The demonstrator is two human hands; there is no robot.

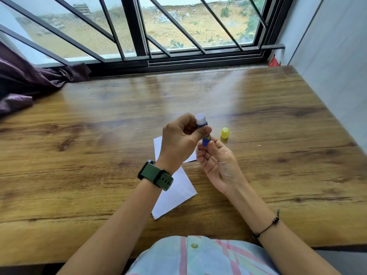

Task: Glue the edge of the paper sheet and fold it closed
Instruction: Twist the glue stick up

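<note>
Item: glue stick (204,135), blue barrel, white tip up and uncapped, held above the bench (79,135) near centre.
Left hand (179,139): fingers and thumb curled round the upper barrel, pinching it.
Right hand (216,161): palm up, fingertips closed on the barrel's lower end, probably to twist the base.
Yellow cap (225,132): upright on the bench at 3 o'clock of the stick, apart from it.
Paper sheet (174,193): white, lying flat at 6 o'clock of the hands, partly hidden under the left wrist; no glue visible on it.
Risks, judged: too much twist could push out excess glue that smears or snaps; the unheld sheet may slide under the first stroke; the loose cap may roll if knocked.
</note>
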